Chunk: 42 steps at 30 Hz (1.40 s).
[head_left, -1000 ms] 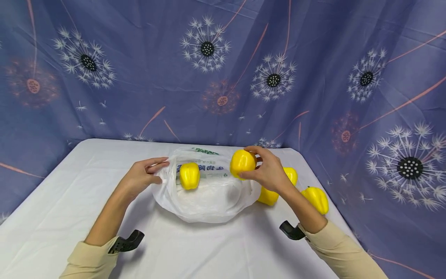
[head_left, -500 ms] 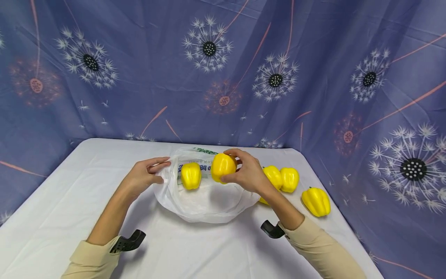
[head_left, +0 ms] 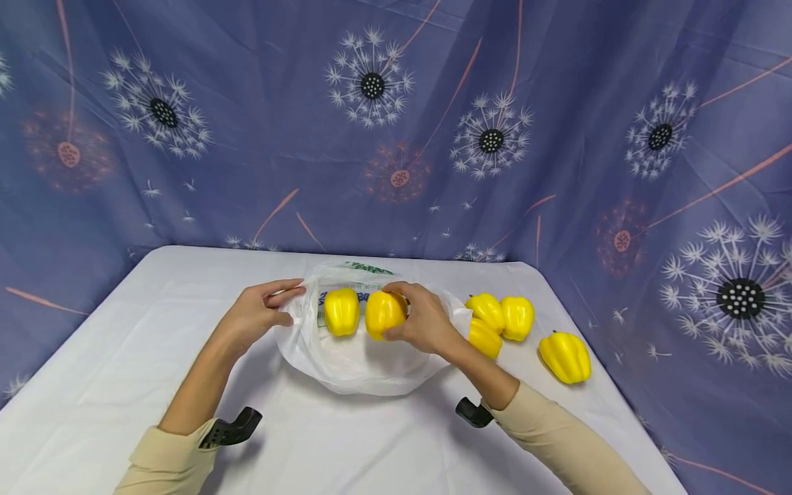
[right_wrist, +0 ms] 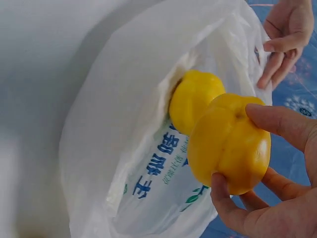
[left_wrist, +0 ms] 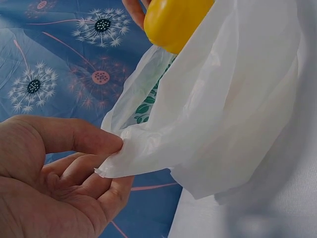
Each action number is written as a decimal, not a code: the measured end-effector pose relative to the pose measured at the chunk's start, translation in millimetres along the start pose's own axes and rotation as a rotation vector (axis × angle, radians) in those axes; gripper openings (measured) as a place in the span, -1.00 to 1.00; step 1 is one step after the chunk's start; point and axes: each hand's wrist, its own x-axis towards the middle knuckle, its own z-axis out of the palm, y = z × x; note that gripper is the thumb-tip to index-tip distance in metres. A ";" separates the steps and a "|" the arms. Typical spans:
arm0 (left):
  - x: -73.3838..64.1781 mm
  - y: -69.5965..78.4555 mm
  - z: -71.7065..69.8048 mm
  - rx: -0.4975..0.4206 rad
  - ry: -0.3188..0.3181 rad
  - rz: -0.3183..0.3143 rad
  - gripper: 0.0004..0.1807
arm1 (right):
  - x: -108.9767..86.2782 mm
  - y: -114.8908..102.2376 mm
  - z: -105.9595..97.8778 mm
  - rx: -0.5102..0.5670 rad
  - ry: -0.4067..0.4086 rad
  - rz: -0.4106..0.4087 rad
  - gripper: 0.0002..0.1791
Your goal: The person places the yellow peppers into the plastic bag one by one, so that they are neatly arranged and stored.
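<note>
A white plastic bag (head_left: 371, 385) with blue and green print lies with its mouth spread on the table. My left hand (head_left: 252, 317) pinches the bag's left rim between thumb and fingers, plain in the left wrist view. My right hand (head_left: 425, 320) grips a yellow bell pepper (right_wrist: 230, 144) between thumb and fingertips, over the bag's opening. Inside the bag, just left of the held pepper, sits another yellow bell pepper (head_left: 342, 312). The right wrist view shows the held pepper partly covering that one.
Several more yellow bell peppers lie right of the bag: one (head_left: 485, 337) against its side, two behind it, and a separate pepper (head_left: 566, 357) near the right edge of the white-covered table (head_left: 185, 289). A blue dandelion-print curtain (head_left: 278, 137) hangs behind.
My right hand has carried the bell pepper leftward and lower, from the bag's right rim to beside the pepper inside. The left hand keeps its pinch on the bag.
</note>
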 end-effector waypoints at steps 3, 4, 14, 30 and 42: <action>-0.1 0.1 -0.6 0.010 0.001 0.003 -0.13 | 2.6 1.2 5.5 -0.022 0.007 -0.016 -0.15; -0.2 0.1 -0.8 0.015 0.004 0.003 -0.13 | 3.4 1.4 7.1 -0.027 0.006 -0.023 -0.14; 0.0 -0.9 -1.1 0.022 0.014 0.014 -0.12 | 10.0 6.3 19.1 -0.047 0.020 -0.071 -0.17; -1.2 0.9 -2.1 0.013 0.005 0.023 -0.14 | 26.4 21.2 38.0 -0.096 0.021 -0.075 -0.21; -1.2 0.2 -1.9 0.004 -0.003 0.021 -0.13 | 41.3 23.0 43.7 -0.093 0.042 -0.044 -0.21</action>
